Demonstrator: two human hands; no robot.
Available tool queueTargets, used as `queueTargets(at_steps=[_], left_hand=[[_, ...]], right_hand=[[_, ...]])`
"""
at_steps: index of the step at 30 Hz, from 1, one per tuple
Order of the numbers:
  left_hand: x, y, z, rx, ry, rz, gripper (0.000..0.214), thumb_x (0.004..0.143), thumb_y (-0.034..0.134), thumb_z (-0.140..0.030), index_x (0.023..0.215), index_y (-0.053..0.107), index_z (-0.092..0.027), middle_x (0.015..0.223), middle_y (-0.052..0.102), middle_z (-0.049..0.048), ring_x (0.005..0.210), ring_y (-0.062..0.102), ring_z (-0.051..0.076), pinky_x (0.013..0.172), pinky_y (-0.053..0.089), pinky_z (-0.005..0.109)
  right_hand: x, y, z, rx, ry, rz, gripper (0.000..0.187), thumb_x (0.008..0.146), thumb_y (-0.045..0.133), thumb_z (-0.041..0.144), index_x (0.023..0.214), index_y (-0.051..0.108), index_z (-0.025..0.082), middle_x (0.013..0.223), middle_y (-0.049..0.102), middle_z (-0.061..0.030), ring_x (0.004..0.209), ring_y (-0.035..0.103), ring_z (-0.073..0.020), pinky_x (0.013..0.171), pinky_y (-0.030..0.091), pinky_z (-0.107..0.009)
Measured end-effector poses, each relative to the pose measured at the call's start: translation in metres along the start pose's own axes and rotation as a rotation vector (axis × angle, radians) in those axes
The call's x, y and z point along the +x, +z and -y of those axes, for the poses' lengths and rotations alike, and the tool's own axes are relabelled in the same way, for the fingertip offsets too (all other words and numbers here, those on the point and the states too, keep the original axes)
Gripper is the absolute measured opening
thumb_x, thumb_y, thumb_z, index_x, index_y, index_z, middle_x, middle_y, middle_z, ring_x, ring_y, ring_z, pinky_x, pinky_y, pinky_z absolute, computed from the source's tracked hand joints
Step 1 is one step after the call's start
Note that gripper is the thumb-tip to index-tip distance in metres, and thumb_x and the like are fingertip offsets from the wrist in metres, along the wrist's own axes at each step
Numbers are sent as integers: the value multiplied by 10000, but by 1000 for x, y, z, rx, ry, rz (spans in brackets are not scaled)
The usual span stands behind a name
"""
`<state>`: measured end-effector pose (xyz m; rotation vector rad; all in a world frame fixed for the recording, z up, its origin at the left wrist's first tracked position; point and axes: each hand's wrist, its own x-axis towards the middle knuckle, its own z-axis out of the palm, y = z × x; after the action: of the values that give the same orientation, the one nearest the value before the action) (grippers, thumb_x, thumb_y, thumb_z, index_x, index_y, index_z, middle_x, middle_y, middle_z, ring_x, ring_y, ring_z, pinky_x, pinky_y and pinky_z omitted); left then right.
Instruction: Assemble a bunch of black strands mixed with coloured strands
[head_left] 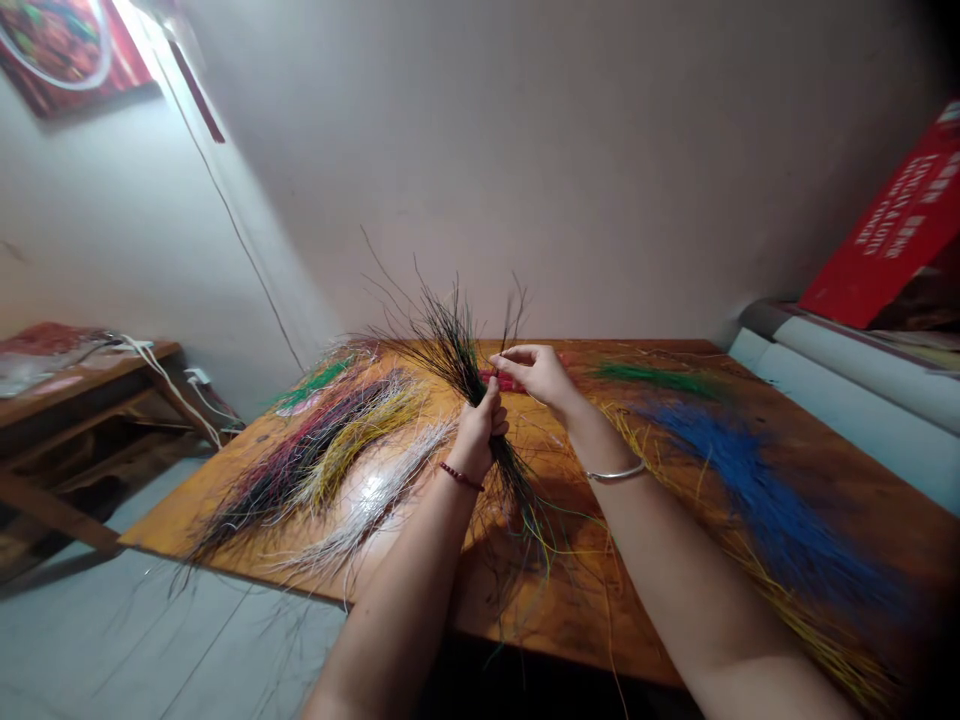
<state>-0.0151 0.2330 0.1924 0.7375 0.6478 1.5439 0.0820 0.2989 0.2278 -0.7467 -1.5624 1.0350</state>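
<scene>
My left hand clenched round a bundle of thin dark fibre strands; right hand half open beside it, grip unclear, over the orange wooden bench.

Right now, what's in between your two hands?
In the head view, a bunch of dark strands held by the left hand reaches toward the right hand; a red thing lies farther back.
</scene>
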Motion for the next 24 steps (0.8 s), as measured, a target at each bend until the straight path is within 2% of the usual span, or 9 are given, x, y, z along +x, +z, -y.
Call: queueTargets(at_steps=[3,8,15,20,24], left_hand=[[1,-1,-1,-41,-14,-7,467,617,761,-418,651,365,-172,528,158,-104,374,124,6,329,103,140],[4,-4,-2,-137,-35,7,475,620,755,-435,642,360,-173,527,136,-103,371,114,8,321,101,140],[2,-5,-2,-135,-22,22,478,632,740,-458,650,352,-180,521,151,-101,369,124,13,324,106,161],[1,-4,-3,-127,-7,19,507,627,744,-452,630,310,-189,519,144,-99,367,138,21,320,100,189],[0,-2,-4,-124,-19,15,485,619,753,-439,641,340,-185,521,157,-100,365,143,18,322,102,188]], right_hand=[[0,1,-1,14,-8,7,367,593,732,477,738,690,143,777,697,-94,688,632,-166,626,507,-290],[-4,1,3,105,66,67,370,556,755,466,742,688,153,775,694,-81,677,631,-161,615,503,-285],[1,3,-3,172,21,-36,314,499,796,396,676,680,164,769,697,-62,718,634,-155,736,511,-316],[2,4,-6,199,-1,-62,306,496,802,374,686,684,165,868,698,-79,773,644,-173,735,524,-329],[0,3,-6,220,-9,-59,299,508,801,361,696,685,160,946,690,-87,799,647,-174,730,528,-320]])
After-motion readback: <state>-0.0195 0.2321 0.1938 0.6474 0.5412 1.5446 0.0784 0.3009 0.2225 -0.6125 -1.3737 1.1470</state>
